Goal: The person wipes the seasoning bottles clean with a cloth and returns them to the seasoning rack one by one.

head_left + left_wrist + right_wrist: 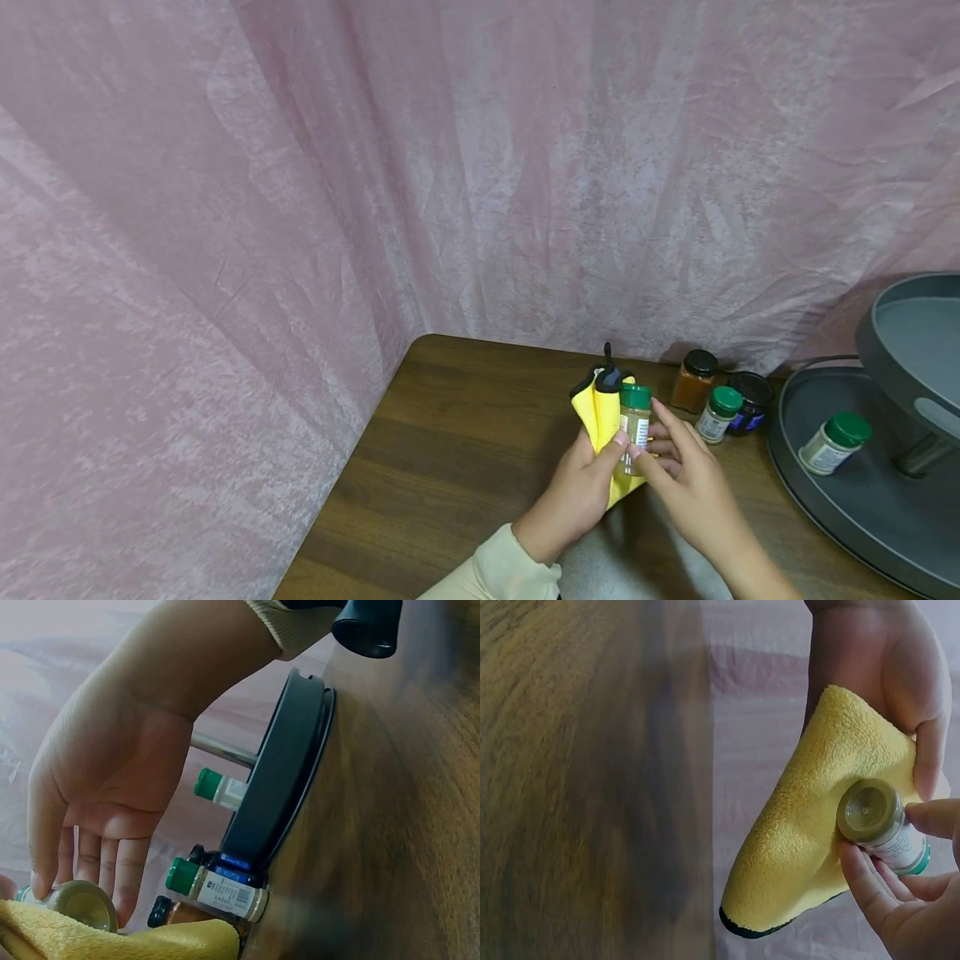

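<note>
A small clear spice jar with a green lid and a white label is held upright above the table. My left hand holds a yellow cloth with black edging against the jar's left side, its thumb lying on the front of the jar. From the other side, my right hand grips the same jar between thumb and fingers. In the right wrist view, the jar's round base faces the camera, with the cloth draped beside it. Cloth hides some of the left fingers.
Right of the hands stand a black-lidded jar of reddish-brown contents, a green-lidded spice jar and a dark jar. A grey two-tier round stand bears another green-lidded jar. Pink curtain hangs behind the wooden table.
</note>
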`<state>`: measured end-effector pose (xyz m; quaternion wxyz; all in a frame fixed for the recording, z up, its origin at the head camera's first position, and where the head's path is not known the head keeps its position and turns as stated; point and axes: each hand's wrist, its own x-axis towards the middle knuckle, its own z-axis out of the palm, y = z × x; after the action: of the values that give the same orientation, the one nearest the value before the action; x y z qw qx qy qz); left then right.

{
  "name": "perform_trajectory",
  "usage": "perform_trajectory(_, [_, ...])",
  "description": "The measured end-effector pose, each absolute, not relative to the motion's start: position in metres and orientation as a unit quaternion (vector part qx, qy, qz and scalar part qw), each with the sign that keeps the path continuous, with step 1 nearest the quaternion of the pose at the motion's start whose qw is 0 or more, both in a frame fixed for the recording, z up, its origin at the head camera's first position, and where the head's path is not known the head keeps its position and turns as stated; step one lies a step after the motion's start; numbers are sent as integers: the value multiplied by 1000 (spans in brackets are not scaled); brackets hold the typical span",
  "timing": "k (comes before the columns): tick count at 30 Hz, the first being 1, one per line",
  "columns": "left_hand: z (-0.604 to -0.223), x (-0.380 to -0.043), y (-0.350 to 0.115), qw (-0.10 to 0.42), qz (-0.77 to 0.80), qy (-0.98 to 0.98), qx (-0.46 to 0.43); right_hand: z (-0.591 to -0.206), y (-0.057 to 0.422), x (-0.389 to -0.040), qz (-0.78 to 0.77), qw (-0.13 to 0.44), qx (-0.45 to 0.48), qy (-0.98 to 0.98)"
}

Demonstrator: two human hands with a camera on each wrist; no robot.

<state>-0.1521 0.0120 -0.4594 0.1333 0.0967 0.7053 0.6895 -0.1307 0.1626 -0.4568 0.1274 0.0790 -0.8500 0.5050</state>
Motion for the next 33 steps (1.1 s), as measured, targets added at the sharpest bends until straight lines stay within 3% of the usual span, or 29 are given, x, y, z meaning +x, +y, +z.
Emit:
perform_trajectory(11, [-460, -146, 16, 139, 667, 722, 120, -453, 171, -135, 507, 134, 52, -850])
perform_trajectory(33, [-460, -155, 11, 139, 743, 650, 74, -451, 160, -129, 473, 67, 60, -877])
